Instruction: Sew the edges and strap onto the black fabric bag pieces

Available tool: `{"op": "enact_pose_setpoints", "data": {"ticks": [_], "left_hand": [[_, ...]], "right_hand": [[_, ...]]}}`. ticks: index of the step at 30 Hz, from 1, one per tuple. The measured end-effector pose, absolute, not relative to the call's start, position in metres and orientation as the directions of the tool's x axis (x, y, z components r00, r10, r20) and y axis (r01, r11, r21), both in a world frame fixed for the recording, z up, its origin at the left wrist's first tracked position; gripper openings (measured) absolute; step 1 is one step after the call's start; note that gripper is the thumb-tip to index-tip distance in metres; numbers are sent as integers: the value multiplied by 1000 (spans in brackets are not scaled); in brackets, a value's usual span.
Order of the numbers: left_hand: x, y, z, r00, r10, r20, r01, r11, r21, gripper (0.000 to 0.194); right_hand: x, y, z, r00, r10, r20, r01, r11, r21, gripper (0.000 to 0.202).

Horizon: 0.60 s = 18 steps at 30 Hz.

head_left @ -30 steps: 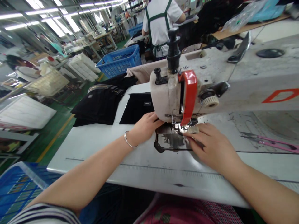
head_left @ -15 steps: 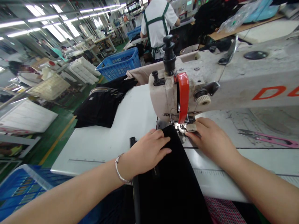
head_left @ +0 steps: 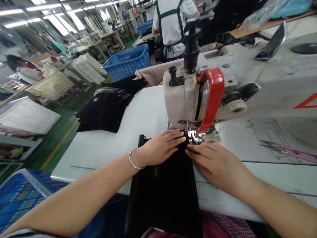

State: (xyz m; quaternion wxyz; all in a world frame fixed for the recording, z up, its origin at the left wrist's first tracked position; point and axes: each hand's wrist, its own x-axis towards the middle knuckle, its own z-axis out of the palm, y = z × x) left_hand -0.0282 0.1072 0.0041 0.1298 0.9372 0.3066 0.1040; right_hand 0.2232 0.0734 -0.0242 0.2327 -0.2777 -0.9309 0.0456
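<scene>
A black fabric piece (head_left: 170,195) with a small label runs from my lap up to the needle area of a sewing machine (head_left: 177,102). My left hand (head_left: 160,148), with a bracelet at the wrist, lies flat on its upper part, fingers stretched toward the presser foot (head_left: 196,137). On the other side, my right hand (head_left: 220,165) has its fingers extended, the fingertips touching the fabric's right edge just below the foot. A red guard (head_left: 214,96) curves down over the needle area, and the needle itself cannot be made out.
Pink-handled thread snips (head_left: 292,151) lie right on the machine bed. A stack of black pieces (head_left: 104,110) rests at the table's (head_left: 146,105) far left. Blue baskets stand behind (head_left: 128,61) and at lower left (head_left: 22,198). A person (head_left: 170,28) works beyond the machine.
My right hand has come back from beside the presser foot toward me and onto the fabric's edge. My left hand's fingers lie straighter, nearer the foot. The fabric has swung slightly left.
</scene>
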Motion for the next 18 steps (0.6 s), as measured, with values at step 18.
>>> {"op": "enact_pose_setpoints", "data": {"ticks": [18], "left_hand": [[-14,-66,25,731,677,83,621,-711,329,42]], "right_hand": [[232,-59,-8,-538,838,-93,434,181,-882,35]]}}
